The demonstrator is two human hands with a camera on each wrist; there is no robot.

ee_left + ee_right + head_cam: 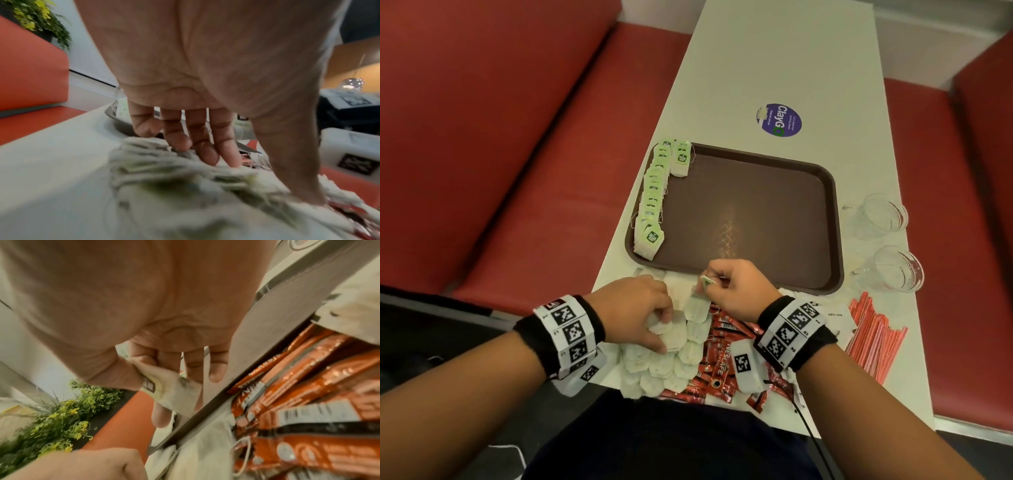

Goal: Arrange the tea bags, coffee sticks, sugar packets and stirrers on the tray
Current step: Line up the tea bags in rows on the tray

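A brown tray (750, 219) lies on the white table, with a row of green-tagged tea bags (652, 202) along its left side. In front of it, a pile of loose tea bags (657, 368) (185, 175) lies next to red coffee sticks (722, 356) (308, 402). My left hand (666, 330) (257, 175) rests its fingers (207, 154) and thumb on the pile. My right hand (710, 283) (148, 376) pinches one tea bag (697, 308) (174, 392) by its green tag, just before the tray's near rim (205, 412). Orange stirrers (873, 335) and white sugar packets (835, 317) lie at right.
Two clear glass cups (883, 216) (897, 270) stand right of the tray near the table's edge. A round purple sticker (779, 120) is on the table beyond the tray. Red bench seats (534, 171) flank the narrow table.
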